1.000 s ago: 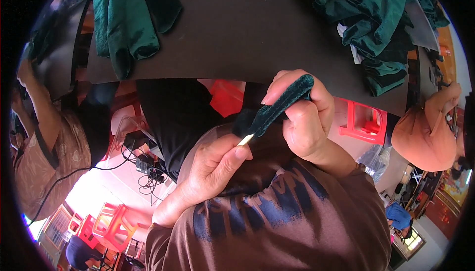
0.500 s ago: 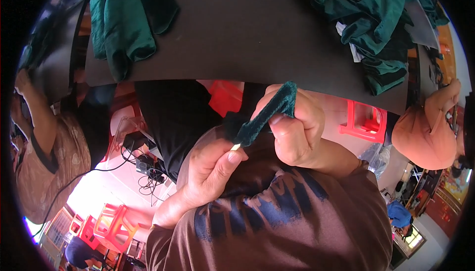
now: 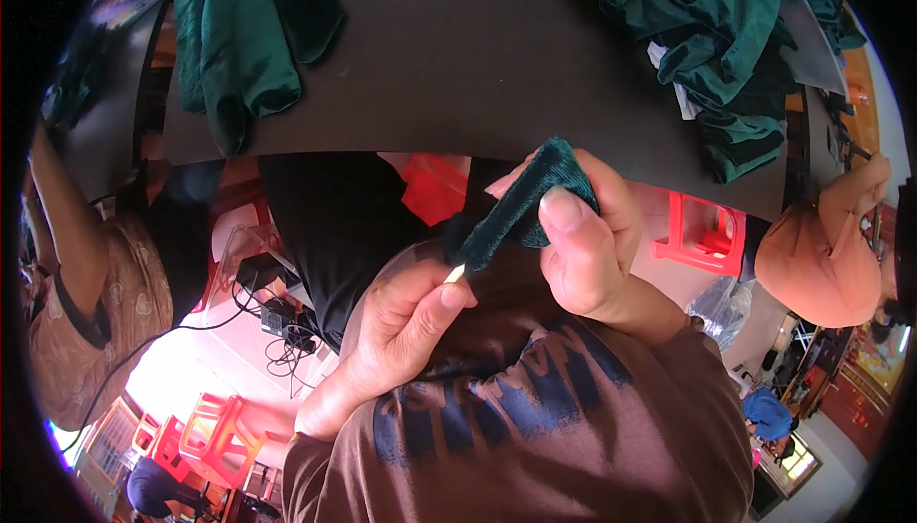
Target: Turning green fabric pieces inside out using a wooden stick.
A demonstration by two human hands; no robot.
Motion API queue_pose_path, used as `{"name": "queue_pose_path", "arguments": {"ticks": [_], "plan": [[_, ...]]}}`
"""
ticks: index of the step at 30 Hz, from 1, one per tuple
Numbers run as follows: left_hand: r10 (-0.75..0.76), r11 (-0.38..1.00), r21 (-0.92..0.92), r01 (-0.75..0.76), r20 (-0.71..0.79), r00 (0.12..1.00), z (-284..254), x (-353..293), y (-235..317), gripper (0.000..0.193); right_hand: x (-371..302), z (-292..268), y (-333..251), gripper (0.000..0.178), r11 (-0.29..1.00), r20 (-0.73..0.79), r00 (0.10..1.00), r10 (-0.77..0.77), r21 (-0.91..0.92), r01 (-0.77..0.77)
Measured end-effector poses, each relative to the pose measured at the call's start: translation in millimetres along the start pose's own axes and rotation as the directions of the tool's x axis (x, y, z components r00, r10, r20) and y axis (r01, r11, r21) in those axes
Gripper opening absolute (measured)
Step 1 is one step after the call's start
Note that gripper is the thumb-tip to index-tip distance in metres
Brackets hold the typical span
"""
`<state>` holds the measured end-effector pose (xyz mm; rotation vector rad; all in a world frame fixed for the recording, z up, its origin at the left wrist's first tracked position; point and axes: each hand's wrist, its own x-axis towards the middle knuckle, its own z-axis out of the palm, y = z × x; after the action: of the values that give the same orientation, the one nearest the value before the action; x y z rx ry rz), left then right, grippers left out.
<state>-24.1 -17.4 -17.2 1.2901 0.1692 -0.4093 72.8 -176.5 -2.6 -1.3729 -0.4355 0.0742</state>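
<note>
My left hand (image 3: pixel 406 320) is closed, with thumb and forefinger pinching a thin pale stick (image 3: pixel 456 274). The stick's visible end meets the lower end of a narrow dark green velvet strip (image 3: pixel 511 215); how far it runs into the fabric is hidden. My right hand (image 3: pixel 594 248) is closed around the strip's upper, folded end, its thumb pressing on the cloth. The strip slants up to the right between both hands, in front of my chest and near the table's edge.
On the dark table (image 3: pixel 430 55) lie green velvet pieces (image 3: pixel 250 50) at left and a crumpled green velvet heap (image 3: pixel 726 36) at right. Red stools (image 3: pixel 702 236) stand below. A person (image 3: pixel 105 265) sits at left, another (image 3: pixel 821 256) at right. Cables (image 3: pixel 287 327) hang at left.
My right hand has turned and shifted its grip, its thumb now more upright on the strip. The strip's upper end has risen slightly. My left hand has barely moved and still pinches the stick.
</note>
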Motion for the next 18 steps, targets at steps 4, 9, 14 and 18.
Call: {"name": "queue_pose_path", "arguments": {"ticks": [4, 9, 14, 18], "plan": [[0.001, 1.000, 0.028, -0.001, -0.006, 1.000, 0, 0, 0, 0.038, 0, 0, -2, 0.024, 0.999, -0.031, 0.998, 0.049, 0.004, -0.049], [-0.020, 0.992, 0.128, 0.016, 0.035, 0.999, -4, 1, 2, 0.028, 1, 1, -9, 0.029, 0.996, -0.053, 0.996, 0.069, -0.047, -0.071], [0.006, 0.984, 0.179, -0.020, 0.075, 0.997, -4, 3, -1, 0.029, 1, 0, -8, 0.032, 0.994, -0.050, 0.995, 0.086, -0.063, -0.089], [0.026, 0.987, 0.157, -0.036, 0.069, 0.997, -1, 4, 1, 0.029, 3, 0, -4, 0.031, 0.994, 0.017, 0.999, 0.031, -0.106, -0.029]]}}
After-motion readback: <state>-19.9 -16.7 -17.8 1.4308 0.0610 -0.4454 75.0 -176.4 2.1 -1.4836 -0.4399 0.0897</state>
